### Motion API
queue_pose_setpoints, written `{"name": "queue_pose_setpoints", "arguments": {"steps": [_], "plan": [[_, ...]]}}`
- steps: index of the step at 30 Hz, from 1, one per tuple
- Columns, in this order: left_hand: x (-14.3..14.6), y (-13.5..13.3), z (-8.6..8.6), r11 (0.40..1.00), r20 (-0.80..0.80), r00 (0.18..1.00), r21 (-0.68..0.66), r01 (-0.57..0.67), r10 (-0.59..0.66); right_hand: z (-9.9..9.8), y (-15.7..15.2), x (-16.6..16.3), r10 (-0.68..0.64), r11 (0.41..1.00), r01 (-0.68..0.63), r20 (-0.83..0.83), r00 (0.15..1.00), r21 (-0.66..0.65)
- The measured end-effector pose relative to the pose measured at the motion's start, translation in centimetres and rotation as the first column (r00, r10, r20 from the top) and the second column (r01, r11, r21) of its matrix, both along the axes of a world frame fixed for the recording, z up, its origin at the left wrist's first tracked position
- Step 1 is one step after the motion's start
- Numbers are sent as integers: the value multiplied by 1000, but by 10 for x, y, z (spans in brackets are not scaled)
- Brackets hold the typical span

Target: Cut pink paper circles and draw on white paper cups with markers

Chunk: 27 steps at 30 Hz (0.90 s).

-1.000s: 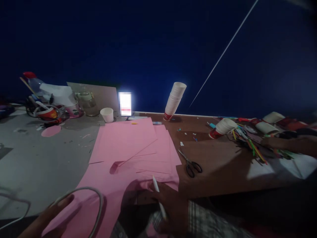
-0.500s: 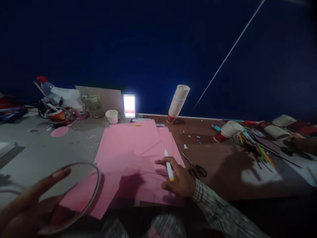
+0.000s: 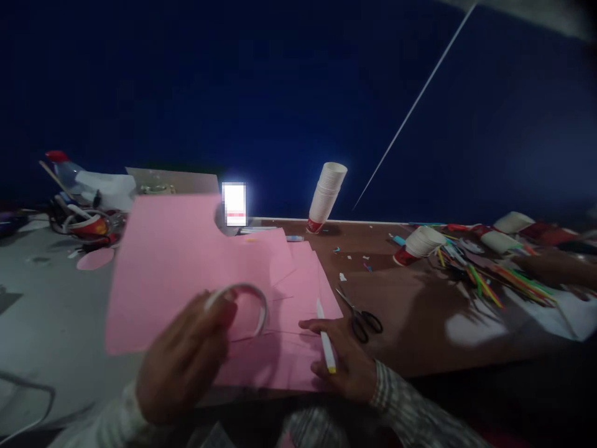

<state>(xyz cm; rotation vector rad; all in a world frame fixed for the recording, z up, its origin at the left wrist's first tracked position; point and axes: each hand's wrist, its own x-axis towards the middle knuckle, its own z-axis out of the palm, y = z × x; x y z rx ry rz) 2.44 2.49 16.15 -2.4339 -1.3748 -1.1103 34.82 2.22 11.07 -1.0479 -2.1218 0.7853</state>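
My left hand is closed on a pale ring-shaped object; its exact kind is unclear. Just beyond this hand is a large pink sheet, blurred, with a rounded notch at its upper right. Whether the left fingers also grip the sheet, I cannot tell. My right hand has a white marker with a yellow end, pointing away from me. Under the right hand lie more pink sheets, overlapping, with thin lines across them. Black-handled scissors rest just right of that hand.
A leaning stack of paper cups stands near the blue wall. Further right are shorter stacked cups and a heap of coloured sticks. A pink paper circle and a cup of tools are left. Another person's arm reaches in.
My left hand has come right and forward with the ring. A notched pink sheet now rises in front, covering the white cup and most of the jar. My right hand keeps the marker.
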Motion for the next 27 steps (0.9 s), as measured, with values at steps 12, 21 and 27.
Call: {"name": "queue_pose_setpoints", "arguments": {"steps": [12, 21, 27], "plan": [[34, -50, -112, 987, -292, 945, 18, 163, -150, -26, -26, -5, -184, 981, 185, -27, 983, 53], [-6, -56, -109, 966, -255, 936, -141, 215, -245, -64, -35, -50, 148, 951, -175, 121, 982, 256], [10, -54, -99, 955, -33, 985, -256, 153, -167, -61, -33, -54, 114, 951, -145, 125, 986, 274]]}}
